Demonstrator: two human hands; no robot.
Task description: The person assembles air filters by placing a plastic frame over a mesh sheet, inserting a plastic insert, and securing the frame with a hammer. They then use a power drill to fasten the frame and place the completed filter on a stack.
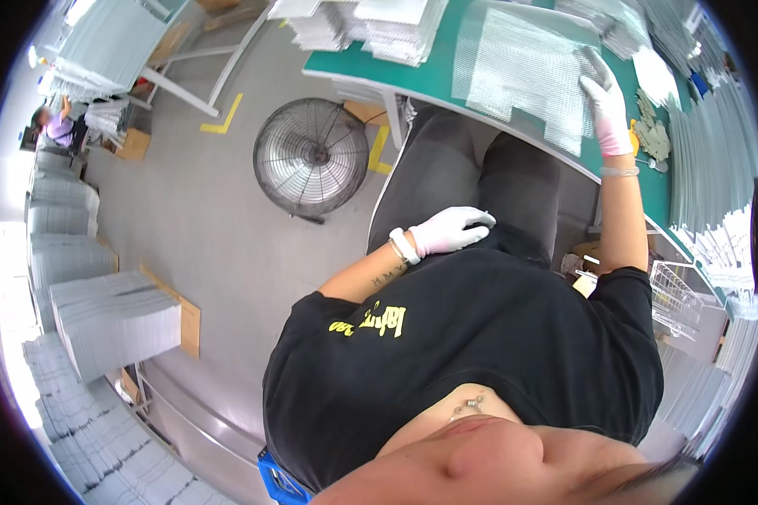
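Observation:
My left hand (453, 231), in a white glove with a pinkish cuff, rests on my lap near the hem of my black shirt. Its fingers are loosely bent and apart, and nothing shows in them. On the green tabletop (429, 82) lies a translucent white sheet with a fine bubbly texture (522, 71); its near edge is stepped. My right hand (606, 105), gloved the same way, lies at the sheet's right edge. Its fingers are stretched out, with the fingertips touching the sheet near its far right corner.
Stacks of white sheets (396, 29) stand at the table's far left. Along the right side are grey panels (716, 160) and small grey-green pieces (651, 139). A floor fan (312, 157) stands left of my legs. Further left are stacked panels (118, 324) and a person (59, 126).

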